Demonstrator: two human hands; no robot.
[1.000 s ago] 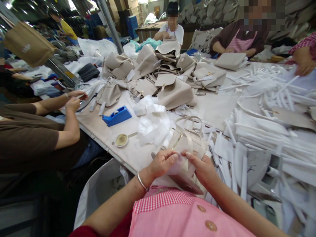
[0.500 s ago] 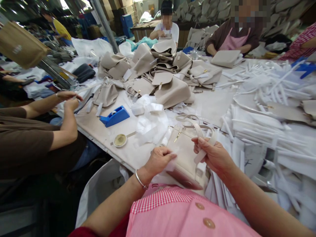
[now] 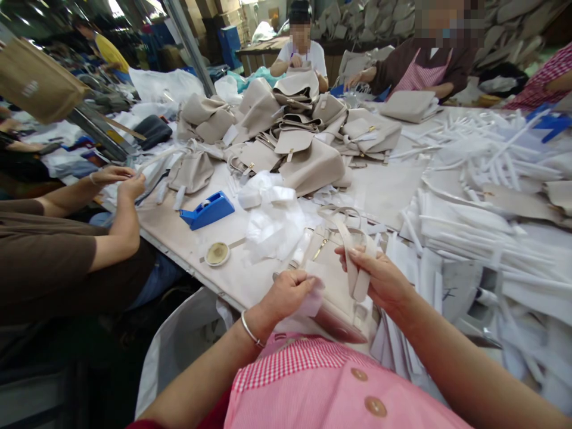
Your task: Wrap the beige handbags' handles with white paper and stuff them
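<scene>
A beige bag point(image 3: 333, 275) with a gold zipper pull point(image 3: 320, 248) lies on the table edge right in front of me. Above it, my right hand point(image 3: 379, 275) is closed around a looped beige strap point(image 3: 351, 250), whose folded end hangs below the fingers. My left hand point(image 3: 292, 292) pinches a thin, translucent white sheet point(image 3: 313, 302) over the bag's left side. Crumpled white wrapping point(image 3: 272, 223) lies just beyond the bag.
A blue tape dispenser point(image 3: 208, 210) and a tape roll point(image 3: 217, 254) sit to the left. Beige bags point(image 3: 313, 167) are heaped mid-table. White paper-wrapped strips point(image 3: 469, 223) pile up on the right. A co-worker's hands point(image 3: 127, 182) work at the left; other people sit across the table.
My right hand has moved slightly left and down with the strap. My left hand stays nearly in place with the sheet. Across the table, a co-worker's hand has reached out from a bag.
</scene>
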